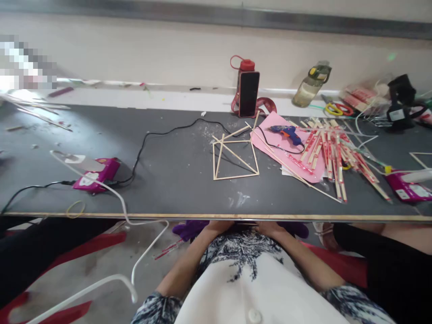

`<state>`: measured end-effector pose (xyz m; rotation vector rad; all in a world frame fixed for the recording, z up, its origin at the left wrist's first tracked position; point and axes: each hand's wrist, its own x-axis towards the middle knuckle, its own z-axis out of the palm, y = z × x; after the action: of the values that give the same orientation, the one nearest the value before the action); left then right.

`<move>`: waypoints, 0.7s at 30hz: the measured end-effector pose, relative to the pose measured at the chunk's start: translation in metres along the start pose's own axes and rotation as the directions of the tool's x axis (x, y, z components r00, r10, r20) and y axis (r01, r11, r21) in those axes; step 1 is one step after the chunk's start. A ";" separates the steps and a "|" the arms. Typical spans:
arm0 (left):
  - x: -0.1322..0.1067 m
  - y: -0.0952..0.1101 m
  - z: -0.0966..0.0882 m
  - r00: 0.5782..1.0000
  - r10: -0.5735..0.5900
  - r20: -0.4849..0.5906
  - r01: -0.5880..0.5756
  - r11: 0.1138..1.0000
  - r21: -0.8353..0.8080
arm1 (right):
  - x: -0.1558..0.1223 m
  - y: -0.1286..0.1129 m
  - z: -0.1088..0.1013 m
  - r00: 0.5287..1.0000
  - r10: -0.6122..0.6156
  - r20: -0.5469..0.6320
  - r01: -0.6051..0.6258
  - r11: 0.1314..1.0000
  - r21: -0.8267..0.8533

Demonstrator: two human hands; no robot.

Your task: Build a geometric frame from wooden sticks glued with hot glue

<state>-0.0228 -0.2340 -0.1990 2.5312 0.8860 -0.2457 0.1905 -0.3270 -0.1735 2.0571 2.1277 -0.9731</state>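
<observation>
My left hand (219,226) and my right hand (269,228) rest low at my lap, partly under the table's front edge. Their fingers are hidden, so whether they hold anything cannot be made out. On the grey table (182,180) in front of me stands a frame of thin wooden sticks (236,176), with a square base and several sticks slanting up. Right of it, a blue hot glue gun (286,134) lies on pink paper (270,123). Beside that is a pile of chopsticks in red-printed wrappers (332,157).
A phone (249,94) leans against a red-capped bottle (247,65). Farther right are a greenish water bottle (308,90) and scissors (332,109). Purple power strips (96,175) with cables lie left and right. People sit on both sides of me.
</observation>
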 end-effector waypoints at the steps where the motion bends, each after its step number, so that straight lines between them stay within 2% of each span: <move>1: 0.000 -0.004 0.003 0.999 -0.032 0.040 0.032 0.999 -0.001 | 0.007 0.005 0.001 1.000 0.002 0.006 -0.002 1.000 0.005; 3: -0.006 -0.013 0.006 0.989 -0.110 0.101 0.112 0.994 -0.016 | 0.010 0.010 0.000 1.000 -0.001 0.018 0.001 1.000 0.014; 5: -0.015 -0.023 0.006 0.981 -0.149 0.124 0.154 0.987 -0.038 | 0.002 0.011 -0.005 1.000 -0.007 0.028 0.006 1.000 0.018; 8: -0.032 -0.037 -0.001 0.979 -0.163 0.120 0.174 0.980 -0.091 | -0.024 0.007 -0.019 0.999 -0.021 0.024 0.021 1.000 0.019; 11: -0.055 -0.043 -0.018 0.977 -0.187 0.105 0.202 0.967 -0.155 | -0.060 -0.003 -0.038 0.999 -0.039 0.021 0.038 0.999 0.034; 14: -0.091 -0.028 -0.060 0.980 -0.184 0.072 0.196 0.943 -0.269 | -0.100 -0.020 -0.062 0.990 -0.140 0.023 0.137 0.986 0.093; 16: -0.118 -0.008 -0.102 0.992 -0.122 0.035 0.123 0.844 -0.522 | -0.126 -0.027 -0.081 0.973 -0.231 0.009 0.227 0.964 0.135; 17: -0.131 0.003 -0.126 0.995 -0.099 -0.003 0.079 0.807 -0.585 | -0.137 -0.028 -0.091 0.965 -0.259 -0.029 0.260 0.956 0.137; 19: -0.150 0.021 -0.172 0.996 -0.067 -0.057 0.020 0.806 -0.592 | -0.156 -0.022 -0.112 0.927 -0.323 -0.187 0.339 0.939 0.059; 21: -0.160 0.029 -0.207 0.992 -0.081 -0.099 0.023 0.871 -0.490 | -0.165 -0.009 -0.130 0.834 -0.375 -0.405 0.377 0.923 -0.079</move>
<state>-0.1247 -0.2455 0.0436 2.0636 0.9248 0.1064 0.2548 -0.4160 0.0058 2.0319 2.8293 -0.5893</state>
